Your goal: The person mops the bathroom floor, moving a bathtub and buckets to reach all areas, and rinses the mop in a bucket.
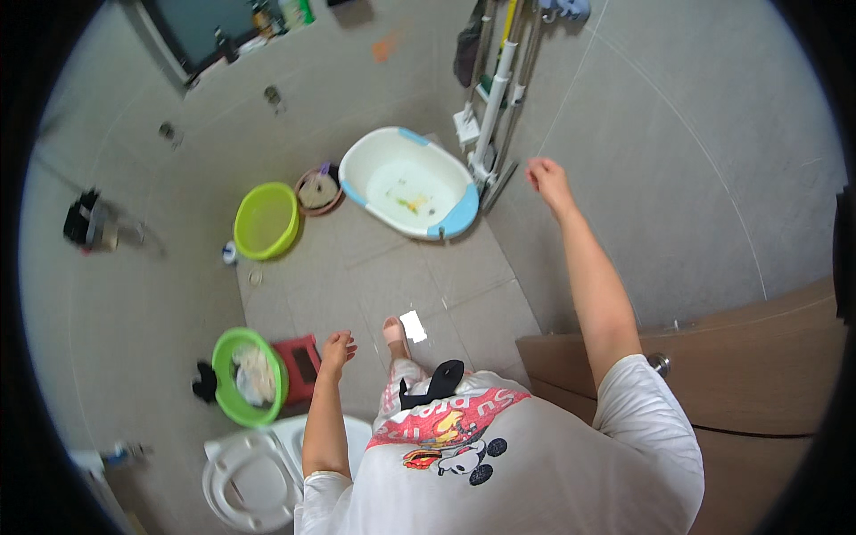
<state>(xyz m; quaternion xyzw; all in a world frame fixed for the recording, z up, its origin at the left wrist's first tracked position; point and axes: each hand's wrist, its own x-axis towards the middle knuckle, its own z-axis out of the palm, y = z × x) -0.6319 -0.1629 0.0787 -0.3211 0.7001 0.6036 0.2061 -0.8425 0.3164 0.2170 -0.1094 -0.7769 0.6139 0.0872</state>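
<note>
Overhead, looking down into a tiled bathroom; notes run left to right.

Far left: a dark bundle of fittings on the wall point(85, 218), too small to tell apart. Below it, at the bottom edge, a white toilet point(245, 477) with the seat down and the lid up.

Just beside the toilet, a green basin point(223, 392) on the floor with pale cloth heaped inside. A small red stool point(299, 361) touches its right side. Further up the floor, a second, lime-green basin point(265, 220) stands with nothing in it, and next to that a small brown bowl point(318, 189) holding something pale.

My left hand point(337, 348) hangs low, just above the red stool and near the cloth-filled basin. Fingers loosely curled, narrow, holding nothing. It touches neither stool nor basin.

Centre: one foot in a pink slipper point(395, 332), a white scrap point(413, 325) on the tiles beside it. Beyond, a white baby tub with blue trim point(406, 183), nothing in it but some yellowish residue on the bottom.

Right of the tub, mops and long-handled cleaning tools point(495, 98) lean in the corner. My right hand point(546, 176) is raised toward the wall near those handles, fingers partly spread, nothing held, apart from the handles.

Far right: a wooden door point(758, 357) with a round knob.

Progress, as I judge it: nothing is in hand yet. The cloth sits untouched in its basin, tub and lime basin are dry-looking, tools stand in place.
</note>
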